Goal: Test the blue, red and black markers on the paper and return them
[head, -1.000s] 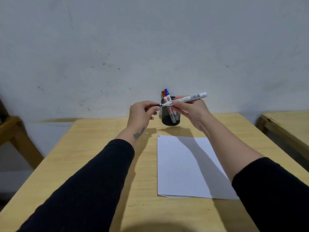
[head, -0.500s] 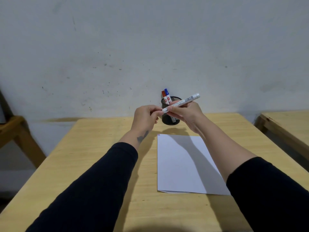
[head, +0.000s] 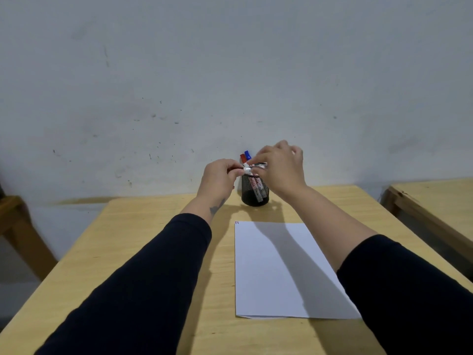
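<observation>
My right hand point(head: 281, 170) holds the white-bodied black marker point(head: 254, 167) lying level just above the black mesh cup point(head: 254, 194). Only a short piece of the marker shows between my hands. My left hand point(head: 220, 175) pinches the marker's cap end, and the cap itself is hidden in my fingers. The red marker point(head: 242, 158) and the blue marker point(head: 247, 155) stand capped in the cup. The white paper point(head: 271, 272) lies flat on the table in front of the cup, with a tiny mark point(head: 236, 222) at its far left corner.
The wooden table point(head: 143, 242) ends at a grey wall right behind the cup. A second wooden table point(head: 435, 198) stands to the right, across a gap. Part of a wooden frame point(head: 18, 226) shows at the left.
My hands have closed together over the cup. The marker's tip, bare one second ago, is now inside my left fingers, and my right hand has rolled over the barrel, hiding most of it.
</observation>
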